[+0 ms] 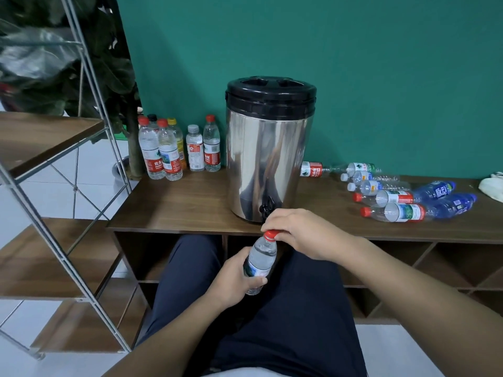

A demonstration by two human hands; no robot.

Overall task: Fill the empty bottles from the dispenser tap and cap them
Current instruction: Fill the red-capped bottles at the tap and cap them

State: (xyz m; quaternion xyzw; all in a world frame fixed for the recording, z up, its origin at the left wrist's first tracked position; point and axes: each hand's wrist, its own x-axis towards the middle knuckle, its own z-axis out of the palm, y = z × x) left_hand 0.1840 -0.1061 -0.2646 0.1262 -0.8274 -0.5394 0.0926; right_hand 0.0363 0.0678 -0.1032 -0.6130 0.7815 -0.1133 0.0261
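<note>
I hold a clear water bottle point(260, 261) over my lap, tilted a little, with water inside. My left hand point(234, 281) grips its lower body. My right hand point(294, 232) pinches the red cap point(270, 234) on its neck. Just behind stands the steel dispenser point(269, 151) with a black lid, its black tap point(266, 207) at the table's front edge. Several upright capped bottles point(174, 148) stand left of the dispenser. Several empty bottles point(394, 197) lie on their sides to the right, some clear, two blue.
The dark wooden table point(177, 205) has open cubbies below. A metal-framed shelf unit point(54, 164) with wooden boards stands at left, a dark leafy plant point(81, 50) behind it. A white cloth point(492, 186) lies at the table's far right. The wall is green.
</note>
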